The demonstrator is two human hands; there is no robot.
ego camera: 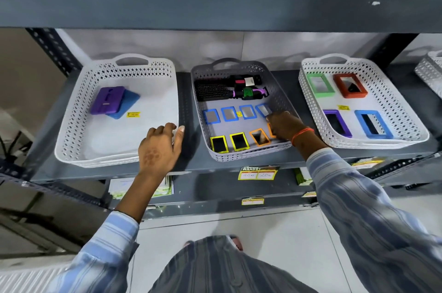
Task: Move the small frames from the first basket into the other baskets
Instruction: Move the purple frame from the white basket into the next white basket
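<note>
A grey basket (282, 98) stands mid-shelf with several small frames: blue ones (211, 116) in a row, two yellow ones (219, 144) and an orange one (260, 137) at its front. My right hand (284, 125) reaches into its right side, fingers on another orange frame (271, 130), mostly hidden, just below the rightmost blue frame (263, 109). My left hand (160, 146) rests on the right front rim of the white left basket (71, 122), fingers apart. The white right basket (406, 122) holds green (319, 85), red (350, 86), purple (337, 123) and blue (373, 124) larger frames.
Hairbrushes (215, 92) lie at the back of the grey basket. A purple case (108, 100) on a blue one lies in the left basket. A grey shelf beam (215, 5) runs overhead. Price tags (258, 172) hang on the shelf's front edge. Another white basket (430, 72) is at far right.
</note>
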